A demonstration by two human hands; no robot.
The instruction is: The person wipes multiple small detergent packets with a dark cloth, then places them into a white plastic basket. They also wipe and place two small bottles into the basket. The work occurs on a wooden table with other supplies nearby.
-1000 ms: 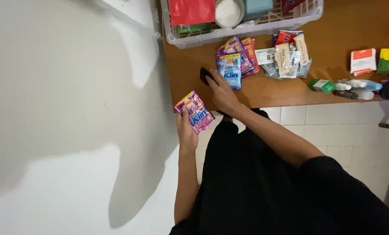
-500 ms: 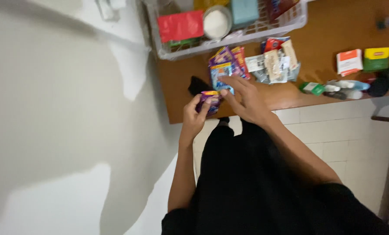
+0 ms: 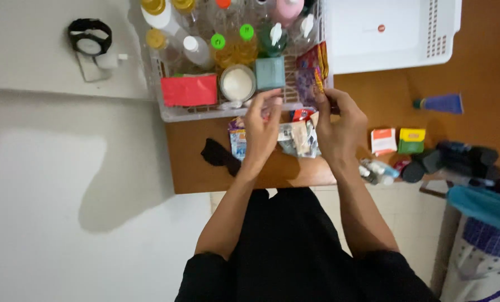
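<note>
sachets [image 3: 297, 137] partly hidden by hands | bottles [image 3: 216, 17] cut off at top

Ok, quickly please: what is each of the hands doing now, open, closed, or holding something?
Left hand: fingers curled at the white basket's front rim; whether it holds anything cannot be told.
Right hand: pinching the purple sachets standing in that basket.
</note>
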